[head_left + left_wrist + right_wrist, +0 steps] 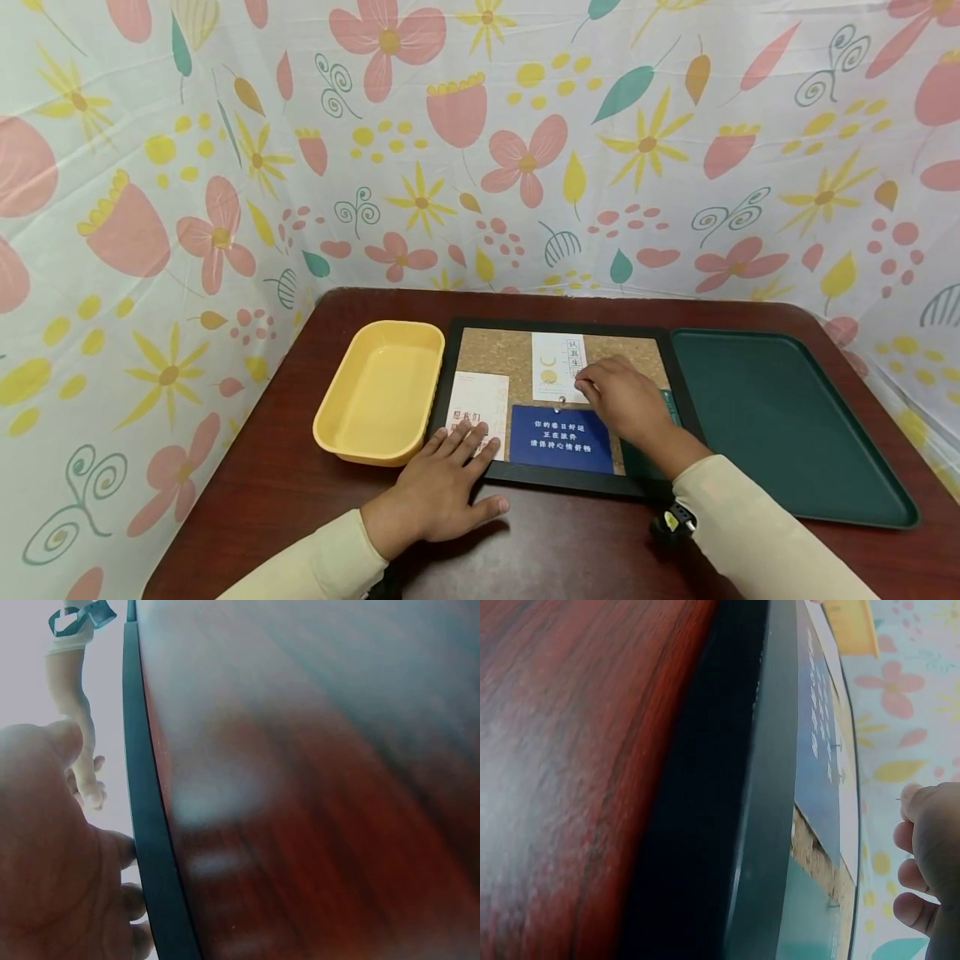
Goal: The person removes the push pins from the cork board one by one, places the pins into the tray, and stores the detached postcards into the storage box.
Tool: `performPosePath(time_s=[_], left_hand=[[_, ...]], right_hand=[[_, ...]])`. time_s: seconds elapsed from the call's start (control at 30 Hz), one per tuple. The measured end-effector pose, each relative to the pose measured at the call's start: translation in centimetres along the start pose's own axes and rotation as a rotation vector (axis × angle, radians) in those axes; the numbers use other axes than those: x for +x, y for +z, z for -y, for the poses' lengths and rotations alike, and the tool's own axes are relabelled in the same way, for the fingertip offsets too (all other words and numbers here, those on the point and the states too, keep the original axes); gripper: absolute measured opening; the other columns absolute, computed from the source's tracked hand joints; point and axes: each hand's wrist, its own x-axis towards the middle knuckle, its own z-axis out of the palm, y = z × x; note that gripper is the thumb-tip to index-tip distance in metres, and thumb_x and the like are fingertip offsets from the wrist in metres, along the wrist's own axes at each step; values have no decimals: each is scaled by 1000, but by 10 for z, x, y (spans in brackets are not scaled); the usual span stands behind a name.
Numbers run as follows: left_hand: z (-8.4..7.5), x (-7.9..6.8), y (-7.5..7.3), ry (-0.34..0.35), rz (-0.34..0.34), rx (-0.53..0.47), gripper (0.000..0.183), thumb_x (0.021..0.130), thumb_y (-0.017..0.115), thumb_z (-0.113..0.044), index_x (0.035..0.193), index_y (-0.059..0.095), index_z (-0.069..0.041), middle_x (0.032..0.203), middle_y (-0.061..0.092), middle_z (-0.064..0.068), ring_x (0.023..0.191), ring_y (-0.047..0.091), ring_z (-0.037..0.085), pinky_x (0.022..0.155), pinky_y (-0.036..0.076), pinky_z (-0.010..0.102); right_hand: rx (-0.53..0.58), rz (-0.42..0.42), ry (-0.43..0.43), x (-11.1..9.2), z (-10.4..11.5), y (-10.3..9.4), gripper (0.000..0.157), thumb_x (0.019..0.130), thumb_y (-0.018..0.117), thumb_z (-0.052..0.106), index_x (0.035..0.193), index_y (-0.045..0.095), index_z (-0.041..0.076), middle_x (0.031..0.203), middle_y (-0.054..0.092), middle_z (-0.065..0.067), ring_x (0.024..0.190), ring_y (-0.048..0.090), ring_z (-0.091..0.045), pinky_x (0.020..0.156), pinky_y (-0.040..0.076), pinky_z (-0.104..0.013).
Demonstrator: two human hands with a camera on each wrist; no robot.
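Note:
My right hand point(630, 404) is over a framed cork board point(495, 346), near the white card point(550, 367) with a moon drawing. Its thumb and index finger pinch a small pin, whose thin point point(898, 799) sticks out in the right wrist view. My left hand point(446, 492) rests with fingers spread on the board's lower left edge, fingertips over another white card point(480, 400). A blue card point(558, 442) with white writing lies at the board's bottom middle. Shiny pins point(562, 400) stand between it and the moon card. My right arm partly hides a green card point(641, 458).
A yellow tub point(378, 400) sits left of the board. To the right lies a dark green tray point(795, 425). Both stand on a reddish-brown wooden table point(555, 542), with a flower-patterned cloth point(525, 158) hanging behind.

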Motion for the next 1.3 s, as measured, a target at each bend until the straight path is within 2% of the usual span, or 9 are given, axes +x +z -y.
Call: performPosePath(time_s=[0.23,0.5,0.73,1.3], left_hand=[[0,0,0,-1,5,-5,89,96,18,-81,164,27,-24,170,16,3,156,10,25,123,16,50],[1,0,-1,1,15,-6,89,96,17,-81,164,26,-25,170,16,2,156,10,25,123,15,50],[1,1,0,0,16,-4,89,96,17,-81,164,27,-25,170,16,2,156,10,25,123,15,50],[1,1,-1,0,14,4,89,96,15,-81,164,27,-25,170,16,2,156,11,25,123,16,50]], right_hand=[[5,4,8,-4,-6,-6,14,100,69,23,105,76,12,110,74,-5,109,61,-27,84,56,-48],[-10,13,18,-8,-13,-12,15,100,69,22,107,76,10,111,74,-7,113,60,-29,88,55,-50],[-26,-5,15,-15,-21,-14,14,99,71,22,105,76,12,108,74,-6,107,62,-28,80,56,-50],[-29,-6,13,-23,-34,-20,16,101,67,24,106,75,11,108,73,-7,111,61,-31,82,55,-52]])
